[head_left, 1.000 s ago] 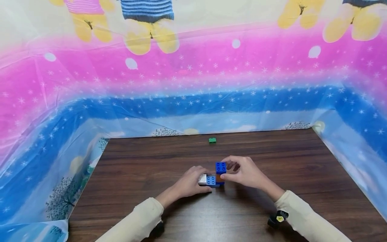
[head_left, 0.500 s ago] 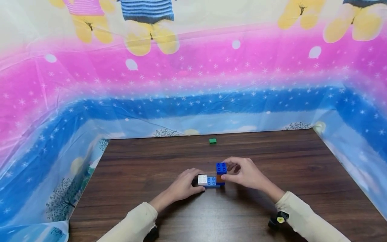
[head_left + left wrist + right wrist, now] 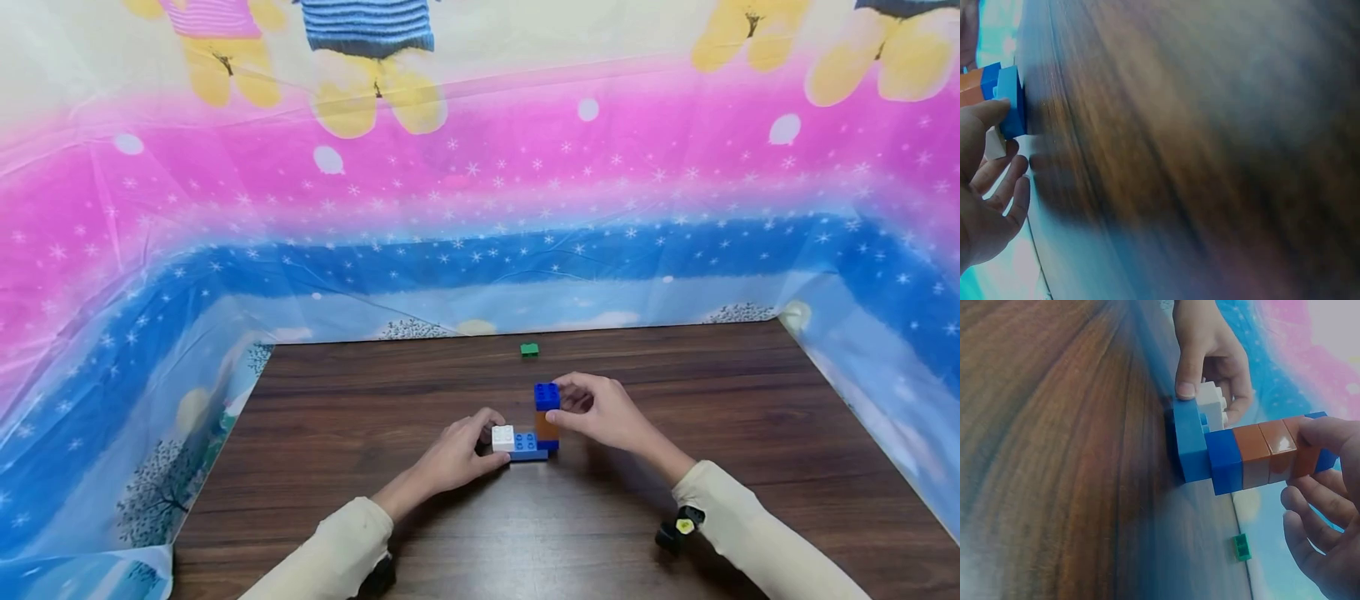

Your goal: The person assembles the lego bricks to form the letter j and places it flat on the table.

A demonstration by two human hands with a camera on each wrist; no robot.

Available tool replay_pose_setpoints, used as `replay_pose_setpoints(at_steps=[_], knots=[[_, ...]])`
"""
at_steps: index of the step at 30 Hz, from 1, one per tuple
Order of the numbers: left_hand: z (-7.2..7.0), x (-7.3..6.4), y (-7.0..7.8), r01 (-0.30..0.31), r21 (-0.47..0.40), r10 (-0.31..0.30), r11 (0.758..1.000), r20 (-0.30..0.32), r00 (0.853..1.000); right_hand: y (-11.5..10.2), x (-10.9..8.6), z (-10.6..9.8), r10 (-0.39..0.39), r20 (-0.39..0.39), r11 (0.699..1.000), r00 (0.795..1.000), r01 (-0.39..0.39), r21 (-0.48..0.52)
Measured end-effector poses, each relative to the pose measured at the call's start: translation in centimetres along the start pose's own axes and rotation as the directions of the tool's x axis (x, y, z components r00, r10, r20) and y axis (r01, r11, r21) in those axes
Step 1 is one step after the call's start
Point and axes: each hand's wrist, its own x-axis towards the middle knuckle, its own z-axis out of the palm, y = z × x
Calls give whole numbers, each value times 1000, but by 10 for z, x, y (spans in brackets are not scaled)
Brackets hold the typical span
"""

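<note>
In the head view, my right hand (image 3: 600, 407) pinches a tower of bricks near its top. The tower has a dark blue brick at the top, several orange bricks (image 3: 1262, 447) in the middle and a dark blue brick (image 3: 1225, 461) at the bottom. That bottom brick meets the end of a long light blue brick (image 3: 1189, 440); whether it is pressed down on the studs I cannot tell. A white brick (image 3: 503, 437) sits on the light blue brick's left end. My left hand (image 3: 453, 454) holds this end, its thumb on the light blue brick's near side.
A small green brick (image 3: 529, 350) lies near the far edge of the brown wooden table (image 3: 360, 392). A printed pink and blue cloth (image 3: 480, 183) hangs behind the table and along its sides.
My right hand has risen slightly with the tower, so more orange shows. My left hand first slid back to the left, uncovering the white brick, and now grips that end.
</note>
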Motion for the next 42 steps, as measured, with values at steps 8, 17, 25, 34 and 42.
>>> replay_pose_setpoints(at_steps=[8, 17, 25, 34, 42], knots=[[-5, 4, -4, -17, -6, 17, 1000, 6, 1000, 9, 13, 4, 43, -28, 999, 999, -42, 25], [-7, 5, -3, -7, 19, 7, 1000, -24, 1000, 16, 23, 8, 79, -37, 995, 996, -77, 63], [-5, 7, -5, -29, 29, 30, 999, -50, 998, 24, 30, 11, 85, -37, 995, 996, -83, 51], [-9, 9, -5, -56, 3, 56, 998, -62, 997, 34, 35, 15, 108, -36, 992, 994, -105, 66], [-10, 9, -6, -47, -56, 42, 997, -71, 997, 43, 40, 21, 157, -30, 985, 987, -154, 82]])
